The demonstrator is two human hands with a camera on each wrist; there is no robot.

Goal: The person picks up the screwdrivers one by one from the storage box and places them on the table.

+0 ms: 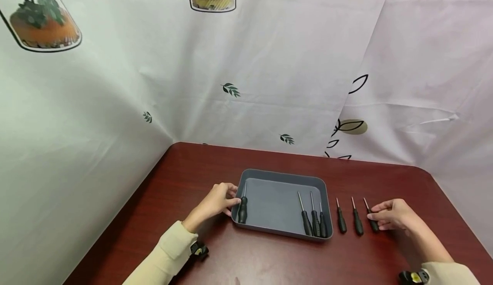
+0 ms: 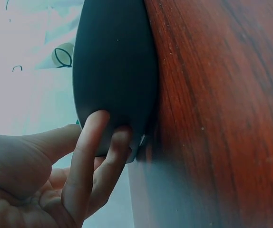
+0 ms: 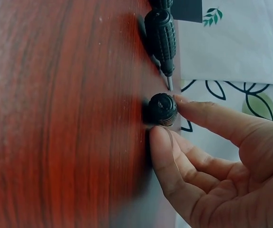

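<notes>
A grey tray (image 1: pixel 275 201) lies on the table, its left rim gripped by my left hand (image 1: pixel 217 198). The left wrist view shows the fingers against the tray's outer wall (image 2: pixel 117 61) with the thumb over the rim. Inside, a black-handled screwdriver (image 1: pixel 243 210) lies by the left wall and three thinner screwdrivers (image 1: pixel 315 223) by the right wall. To the right of the tray, my right hand (image 1: pixel 398 215) pinches the handle of the rightmost screwdriver (image 3: pixel 162 110) between thumb and fingers, low over the table. Its shaft points away from me.
Two more screwdrivers, one near the tray (image 1: pixel 341 221) and one beside the held one (image 1: pixel 358 223), lie side by side on the red-brown table (image 1: pixel 269 259). A white printed cloth (image 1: pixel 250 62) hangs behind the table and along its sides.
</notes>
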